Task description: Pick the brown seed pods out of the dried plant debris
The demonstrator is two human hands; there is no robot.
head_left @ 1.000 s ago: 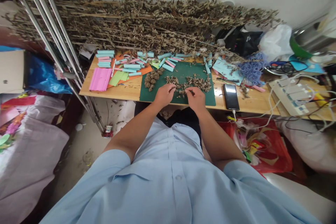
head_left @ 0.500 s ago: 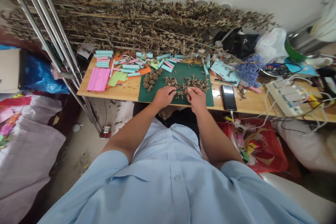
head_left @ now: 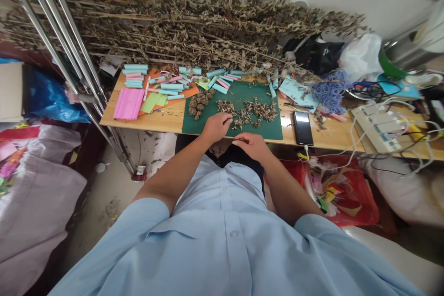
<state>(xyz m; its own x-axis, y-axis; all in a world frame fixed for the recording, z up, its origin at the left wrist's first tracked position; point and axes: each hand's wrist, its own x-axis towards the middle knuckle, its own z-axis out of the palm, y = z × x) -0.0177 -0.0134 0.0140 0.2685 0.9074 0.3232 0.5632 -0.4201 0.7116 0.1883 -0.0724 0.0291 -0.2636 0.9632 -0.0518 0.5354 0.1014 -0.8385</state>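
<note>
My left hand [head_left: 217, 127] rests on the dark green cutting mat [head_left: 239, 90], its fingertips pinched together at the left end of a scattered pile of dried leaf pieces [head_left: 251, 113]. Whether those fingers hold a fragment is too small to tell. My right hand [head_left: 251, 144] lies at the mat's front edge, below the pile, with nothing visible in its loosely curled fingers. Dark round clumps of dried plant matter [head_left: 198, 105] sit on the mat's left part.
Rolled light blue paper tubes [head_left: 169, 87] and pink paper [head_left: 128, 103] cover the wooden table's [head_left: 163, 120] left end. Long dried stems [head_left: 180, 32] lie along the back. A phone [head_left: 303, 128] lies right of the mat; a metal rack [head_left: 65, 51] stands left.
My right hand has drawn back from the leaf pile toward the mat's front edge, and its fingers have come apart from the leaves. My left hand stays in nearly the same place.
</note>
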